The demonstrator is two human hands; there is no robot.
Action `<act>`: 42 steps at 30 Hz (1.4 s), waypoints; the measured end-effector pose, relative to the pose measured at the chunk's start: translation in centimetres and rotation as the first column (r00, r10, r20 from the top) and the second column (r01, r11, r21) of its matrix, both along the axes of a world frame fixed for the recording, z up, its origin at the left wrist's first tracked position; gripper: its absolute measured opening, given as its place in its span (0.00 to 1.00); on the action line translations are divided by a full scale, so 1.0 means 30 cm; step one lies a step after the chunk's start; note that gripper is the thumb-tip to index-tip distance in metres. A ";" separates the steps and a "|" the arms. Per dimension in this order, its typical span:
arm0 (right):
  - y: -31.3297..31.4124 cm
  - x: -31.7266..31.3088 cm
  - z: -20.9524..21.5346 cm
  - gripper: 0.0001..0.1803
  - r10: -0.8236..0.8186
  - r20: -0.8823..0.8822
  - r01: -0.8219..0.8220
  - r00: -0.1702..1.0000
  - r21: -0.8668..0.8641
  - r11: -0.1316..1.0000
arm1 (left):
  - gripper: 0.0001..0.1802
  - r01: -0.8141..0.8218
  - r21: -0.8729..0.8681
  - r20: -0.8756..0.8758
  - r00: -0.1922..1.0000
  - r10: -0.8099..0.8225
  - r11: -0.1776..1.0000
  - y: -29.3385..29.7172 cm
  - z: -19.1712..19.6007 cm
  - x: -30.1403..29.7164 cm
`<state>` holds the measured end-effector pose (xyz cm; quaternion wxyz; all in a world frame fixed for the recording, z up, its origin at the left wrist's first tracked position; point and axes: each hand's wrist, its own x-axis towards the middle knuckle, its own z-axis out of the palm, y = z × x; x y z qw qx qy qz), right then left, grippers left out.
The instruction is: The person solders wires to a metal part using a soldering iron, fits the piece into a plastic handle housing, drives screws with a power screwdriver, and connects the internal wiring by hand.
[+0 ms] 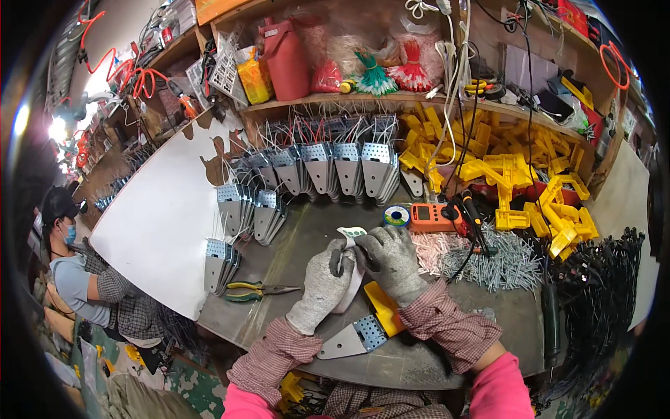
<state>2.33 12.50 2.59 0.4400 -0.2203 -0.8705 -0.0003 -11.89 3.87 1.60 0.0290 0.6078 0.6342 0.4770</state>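
Both my hands wear grey gloves and meet above the middle of the metal worktop (307, 223). My left hand (322, 283) is closed on a white strip of green round stickers (351, 232), and its lower end hangs down between my hands. My right hand (392, 258) pinches the same strip near its top; its fingertips are partly hidden. Just below my hands lies a grey metal bracket with a blue perforated plate (351, 341). A yellow plastic part (382, 306) joins its right end, partly under my right wrist.
Pliers (262, 290) lie left of my hands, near stacked brackets (321, 167). An orange meter (434, 217), a solder spool (396, 216), a screw pile (499, 262) and yellow parts (513, 171) are at right. Black cables (600, 307) hang far right. A co-worker (77, 258) sits left.
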 end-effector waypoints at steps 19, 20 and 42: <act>0.019 0.231 -0.091 0.08 0.148 0.173 -0.019 0.974 -0.587 0.809 | 0.37 0.147 -0.349 -0.291 0.922 -0.256 0.925 -0.354 -0.105 0.006; 0.007 0.233 -0.089 0.08 0.149 0.179 -0.013 0.973 -0.600 0.800 | 0.38 0.225 -0.372 -0.249 0.910 -0.331 0.900 -0.399 -0.122 0.063; 0.551 0.214 0.181 0.14 -0.254 0.958 0.549 0.134 0.142 0.824 | 0.24 0.289 -0.520 -0.129 0.904 -0.408 0.804 -0.024 -0.066 0.336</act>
